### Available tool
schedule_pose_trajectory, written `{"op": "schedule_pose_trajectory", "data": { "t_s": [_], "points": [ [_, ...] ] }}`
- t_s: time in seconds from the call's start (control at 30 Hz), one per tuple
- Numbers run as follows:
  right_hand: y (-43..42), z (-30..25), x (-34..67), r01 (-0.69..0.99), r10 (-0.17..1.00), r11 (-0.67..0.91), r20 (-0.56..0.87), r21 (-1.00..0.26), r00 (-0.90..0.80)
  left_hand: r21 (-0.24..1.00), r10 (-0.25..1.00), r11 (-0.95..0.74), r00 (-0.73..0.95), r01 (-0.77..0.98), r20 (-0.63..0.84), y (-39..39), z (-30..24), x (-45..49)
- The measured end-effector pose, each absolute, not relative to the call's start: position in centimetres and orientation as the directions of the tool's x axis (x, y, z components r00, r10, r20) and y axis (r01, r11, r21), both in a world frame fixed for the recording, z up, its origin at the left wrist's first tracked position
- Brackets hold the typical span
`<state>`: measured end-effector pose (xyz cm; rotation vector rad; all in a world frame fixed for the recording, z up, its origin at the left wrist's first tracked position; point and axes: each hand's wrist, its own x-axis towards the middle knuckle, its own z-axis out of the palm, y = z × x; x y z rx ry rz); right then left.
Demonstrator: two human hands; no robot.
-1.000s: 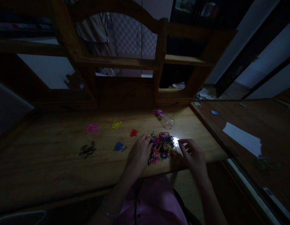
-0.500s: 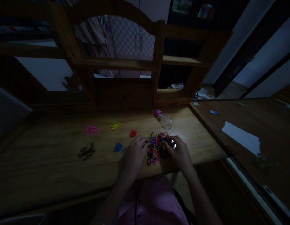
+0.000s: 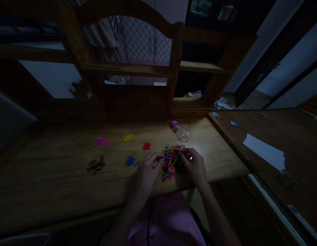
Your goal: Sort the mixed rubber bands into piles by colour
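Note:
A mixed pile of coloured rubber bands (image 3: 168,169) lies near the desk's front edge, between my two hands. At its left side my left hand (image 3: 148,169) pinches a blue rubber band (image 3: 165,158) between thumb and fingertips. My right hand (image 3: 195,163) is at the pile's right side, thumb and forefinger closed together at the bands; what they hold is too small and dark to make out. Sorted by colour, smaller heaps lie to the left: red bands (image 3: 146,146), blue bands (image 3: 129,161), yellow bands (image 3: 127,137), pink bands (image 3: 100,141) and black bands (image 3: 96,165).
Behind the pile, a clear bottle with a pink cap (image 3: 182,132) lies on its side on the wooden desk (image 3: 58,177). A wooden shelf frame (image 3: 133,70) rises along the back. To the right, white paper (image 3: 264,152) and a blue card (image 3: 234,123) rest on another brown surface.
My left hand has shifted slightly, and a blue band now shows at its fingertips. My right hand has drawn a little left over the pile. The view has shifted slightly.

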<state>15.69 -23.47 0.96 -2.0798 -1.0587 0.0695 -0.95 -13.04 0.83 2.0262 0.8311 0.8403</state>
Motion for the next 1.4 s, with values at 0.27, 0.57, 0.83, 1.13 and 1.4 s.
{"op": "schedule_pose_trajectory", "data": {
  "t_s": [0.27, 0.57, 0.83, 1.13, 1.4],
  "points": [
    [-24.2, 1.2, 16.5, 0.480, 0.687, -0.285, 0.172, -0.829, 0.706, 0.960, 0.818, -0.231, 0.566, 0.157, 0.104, -13.7, 0.1, -1.0],
    [-24.8, 1.7, 17.5, 0.377, 0.650, -0.234, 0.144, -0.896, 0.746, 0.981, 0.819, -0.129, 0.573, 0.144, 0.023, -14.1, -0.5, -1.1],
    [-25.8, 1.7, 18.5, 0.453, 0.680, -0.277, 0.160, -0.847, 0.715, 0.992, 0.809, -0.052, 0.587, 0.118, -0.027, -14.3, -1.5, -1.4],
    [-26.4, 1.6, 20.0, 0.608, 0.738, -0.309, 0.219, -0.731, 0.639, 0.991, 0.828, -0.018, 0.557, 0.129, -0.058, -14.3, -1.8, -1.6],
    [-25.0, 1.3, 19.6, 0.714, 0.813, -0.257, 0.253, -0.651, 0.524, 0.991, 0.823, -0.016, 0.565, 0.135, -0.064, -14.4, -1.8, -1.8]
  ]
}}
